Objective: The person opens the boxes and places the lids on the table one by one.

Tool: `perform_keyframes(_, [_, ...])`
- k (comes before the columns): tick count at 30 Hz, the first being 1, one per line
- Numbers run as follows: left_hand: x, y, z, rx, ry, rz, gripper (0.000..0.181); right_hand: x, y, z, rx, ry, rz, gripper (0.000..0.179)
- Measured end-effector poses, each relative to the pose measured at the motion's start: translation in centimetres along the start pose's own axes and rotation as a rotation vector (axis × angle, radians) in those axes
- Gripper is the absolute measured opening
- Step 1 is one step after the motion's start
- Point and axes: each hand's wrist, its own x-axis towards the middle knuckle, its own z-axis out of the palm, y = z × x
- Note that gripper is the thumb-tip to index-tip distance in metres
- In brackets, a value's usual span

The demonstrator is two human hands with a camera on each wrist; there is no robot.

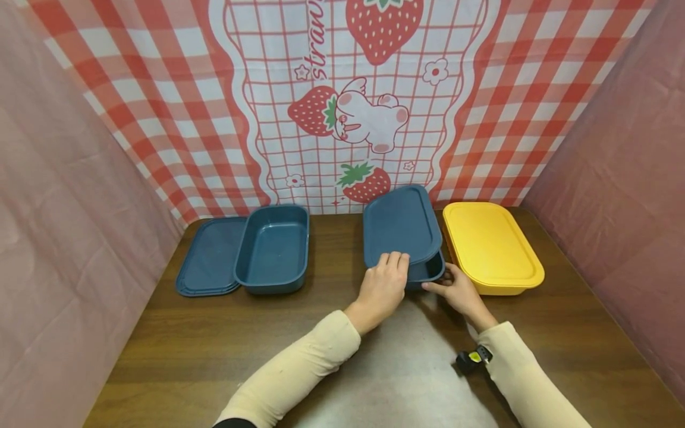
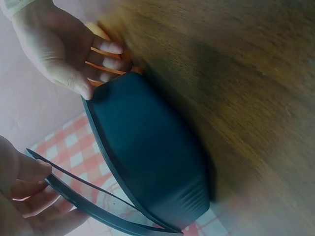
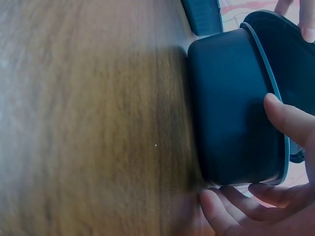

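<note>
My left hand (image 1: 382, 291) pinches the near edge of a dark blue lid (image 1: 401, 223) between thumb and fingers. That lid is tilted over a matching blue food container (image 1: 425, 272), its near side raised so a gap shows at the front right. In the left wrist view, the lid (image 2: 101, 211) and container (image 2: 142, 142) meet at the far end. My right hand (image 1: 460, 291) holds the container's near right corner. The right wrist view has its thumb (image 3: 285, 120) at the rim and its fingers (image 3: 246, 204) along the side wall.
A yellow container with its lid on (image 1: 492, 244) stands just right of my right hand. Farther left is an uncovered blue container (image 1: 275, 252), beside another blue lid (image 1: 211, 255) lying flat. A checked strawberry cloth (image 1: 342, 107) hangs behind the wooden table (image 1: 342, 238).
</note>
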Motion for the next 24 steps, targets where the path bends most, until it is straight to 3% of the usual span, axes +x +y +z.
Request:
perform_keyframes(9, [-0.21,-0.33,-0.06,-0.043,0.026,-0.037,0.033,-0.18,-0.2,-0.22,-0.003,-0.029,0.012,0.083])
perform_keyframes(17, [-0.44,-0.65,-0.15,-0.105,0.049,-0.08,0.022,-0.09,-0.11,-0.16,-0.006,-0.014,0.016,0.08])
perform_keyframes(24, [-0.68,-1.04,-0.12,-0.195,0.089,-0.135,0.024,-0.08,-0.1,-0.12,-0.001,-0.003,0.009,0.079])
